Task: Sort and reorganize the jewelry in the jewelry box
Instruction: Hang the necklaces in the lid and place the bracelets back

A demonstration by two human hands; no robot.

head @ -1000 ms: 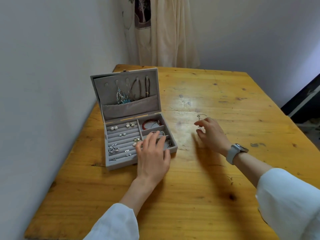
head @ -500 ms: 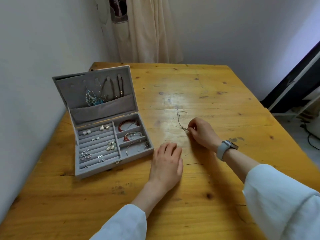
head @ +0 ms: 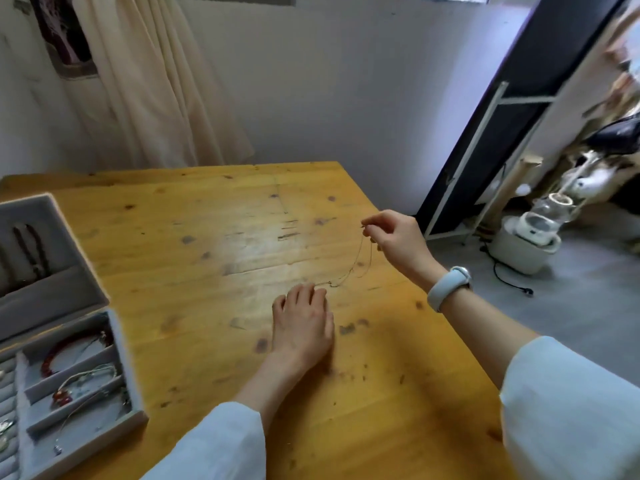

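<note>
Thin chain (head: 360, 261) now hangs lifted off the table (head: 214, 258), pinched by the right hand (head: 398, 240); left hand (head: 303, 320) lies flat, holding nothing, so sorting can proceed.

Thin chain (head: 360, 263) between right fingers (head: 372, 226)

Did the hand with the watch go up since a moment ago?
Yes. The right hand rose off the wooden table, pinching the thin chain, whose lower end trails on the tabletop by the left hand.
</note>
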